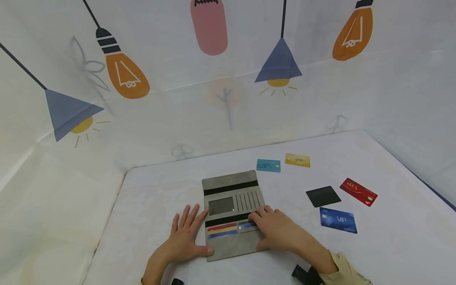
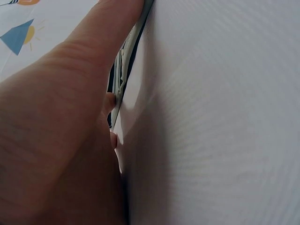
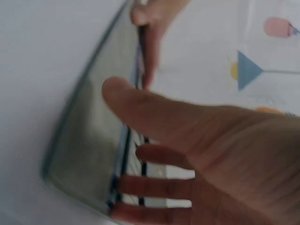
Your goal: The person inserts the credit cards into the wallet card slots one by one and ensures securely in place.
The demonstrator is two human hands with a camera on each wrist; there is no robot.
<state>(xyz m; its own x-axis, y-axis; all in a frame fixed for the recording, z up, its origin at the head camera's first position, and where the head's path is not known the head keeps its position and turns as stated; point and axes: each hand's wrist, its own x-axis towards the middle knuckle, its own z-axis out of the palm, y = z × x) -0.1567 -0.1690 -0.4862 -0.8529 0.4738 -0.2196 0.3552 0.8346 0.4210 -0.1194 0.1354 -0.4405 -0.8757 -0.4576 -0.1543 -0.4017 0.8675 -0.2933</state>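
Observation:
A grey wallet (image 1: 235, 242) lies unfolded on the white table, with slots, a dark window and black bands on its inner side. Red, yellow and blue cards (image 1: 222, 230) stick out of its lower left pocket. A bluish card (image 1: 245, 226) shows in the lower right pocket, partly behind my right fingers. My left hand (image 1: 181, 241) lies at the wallet's left edge, fingers spread and thumb tip on the lower corner. My right hand (image 1: 279, 231) rests over the wallet's right side, fingertips at the bluish card and thumb on the lower panel (image 3: 89, 140).
Right of the wallet lie a teal card (image 1: 268, 166), a yellow card (image 1: 297, 160), a black card (image 1: 323, 196), a red VIP card (image 1: 358, 192) and a blue VIP card (image 1: 338, 220). A pale curtain printed with lamps (image 1: 228, 111) rises behind the table.

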